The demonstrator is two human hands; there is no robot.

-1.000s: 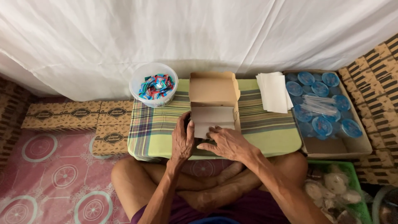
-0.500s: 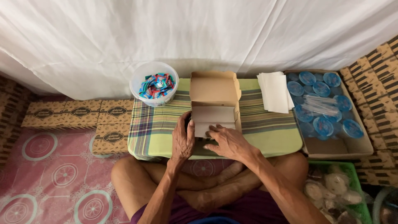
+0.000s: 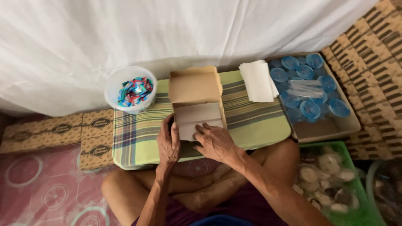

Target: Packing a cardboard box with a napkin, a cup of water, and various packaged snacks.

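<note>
The left hand (image 3: 168, 143) lies against the left wall of an open cardboard box (image 3: 197, 102), fingers bent loosely along its edge; whether it truly grips the wall cannot be told. The right hand (image 3: 215, 140) rests flat, fingers spread, on the near end of the white liner sheet (image 3: 199, 117) inside the box, pressing rather than clasping. The box stands directly ahead of both hands, its brown lid flap thrown back away from the person.

It sits on a low desk (image 3: 251, 121) covered in green plaid cloth. At the far left corner stands a round white tub (image 3: 130, 88) of small red, blue and green wrapped packets. To the right of the box lies a stack of white paper sheets (image 3: 257, 81). Beyond the desk's right edge a shallow cardboard tray (image 3: 331, 129) holds round containers with blue lids (image 3: 310, 109). Nearer, a green basket (image 3: 360, 213) holds pale round pieces.
</note>
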